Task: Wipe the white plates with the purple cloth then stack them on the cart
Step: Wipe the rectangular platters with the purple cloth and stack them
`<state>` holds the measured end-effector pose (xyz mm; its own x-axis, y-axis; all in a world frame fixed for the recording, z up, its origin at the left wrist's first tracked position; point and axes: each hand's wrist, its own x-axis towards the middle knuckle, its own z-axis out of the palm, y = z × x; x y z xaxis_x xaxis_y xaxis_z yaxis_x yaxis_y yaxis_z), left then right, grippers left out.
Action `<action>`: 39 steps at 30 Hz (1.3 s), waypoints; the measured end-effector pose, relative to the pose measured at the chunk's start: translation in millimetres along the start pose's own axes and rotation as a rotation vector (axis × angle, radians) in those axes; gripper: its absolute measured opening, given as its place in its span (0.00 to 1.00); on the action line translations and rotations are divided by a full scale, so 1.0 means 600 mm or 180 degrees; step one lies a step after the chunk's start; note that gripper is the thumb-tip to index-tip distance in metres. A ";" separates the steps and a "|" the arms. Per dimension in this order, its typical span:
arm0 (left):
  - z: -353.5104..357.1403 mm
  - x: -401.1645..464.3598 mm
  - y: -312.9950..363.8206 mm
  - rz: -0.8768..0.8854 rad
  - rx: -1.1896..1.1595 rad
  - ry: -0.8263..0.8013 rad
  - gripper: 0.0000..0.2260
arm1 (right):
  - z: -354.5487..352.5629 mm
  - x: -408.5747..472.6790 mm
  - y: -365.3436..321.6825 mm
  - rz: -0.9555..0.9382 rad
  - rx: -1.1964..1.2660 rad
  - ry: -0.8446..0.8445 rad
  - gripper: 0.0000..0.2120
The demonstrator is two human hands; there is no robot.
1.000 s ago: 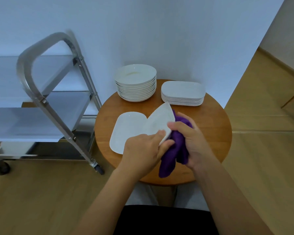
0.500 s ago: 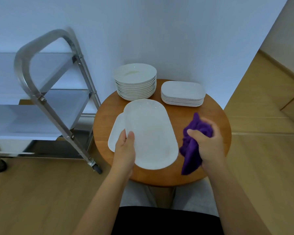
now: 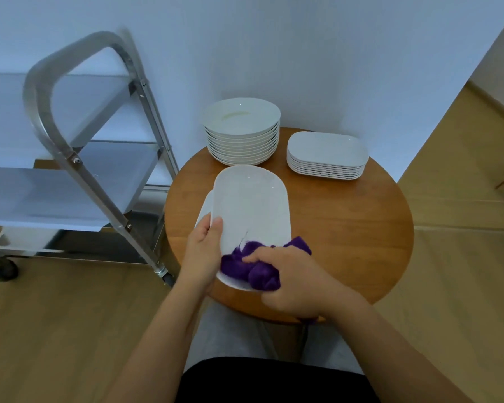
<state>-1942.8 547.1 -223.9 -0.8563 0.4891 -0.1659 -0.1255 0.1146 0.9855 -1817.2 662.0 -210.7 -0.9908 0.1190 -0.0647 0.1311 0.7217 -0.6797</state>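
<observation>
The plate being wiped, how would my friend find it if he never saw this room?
Look at the round wooden table beside the metal cart. Two stacks of white plates sit at its far edge; nearer the person, the left hand holds one oblong plate by its edge. It is the only plate with the purple cloth on it, pressed by the right hand.

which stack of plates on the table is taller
The round plates, back left near the cart, are taller than the oblong stack at their right.
</observation>
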 end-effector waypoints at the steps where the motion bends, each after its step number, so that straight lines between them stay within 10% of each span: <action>1: -0.006 0.010 -0.001 -0.0053 0.0089 0.0025 0.08 | 0.006 -0.001 0.002 0.0008 0.0091 0.0016 0.20; 10: -0.056 0.109 -0.022 -0.0260 0.0976 0.0356 0.08 | 0.007 0.032 0.052 0.0897 0.1935 0.2300 0.16; 39: -0.010 0.179 -0.095 0.0377 0.3564 0.1114 0.18 | 0.013 0.072 0.112 0.1432 0.2201 0.2171 0.20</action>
<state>-2030.5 588.1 -297.5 -0.9457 0.3038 0.1154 0.3246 0.8647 0.3834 -1851.3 710.3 -265.1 -0.5998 0.7885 -0.1360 0.2196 -0.0012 -0.9756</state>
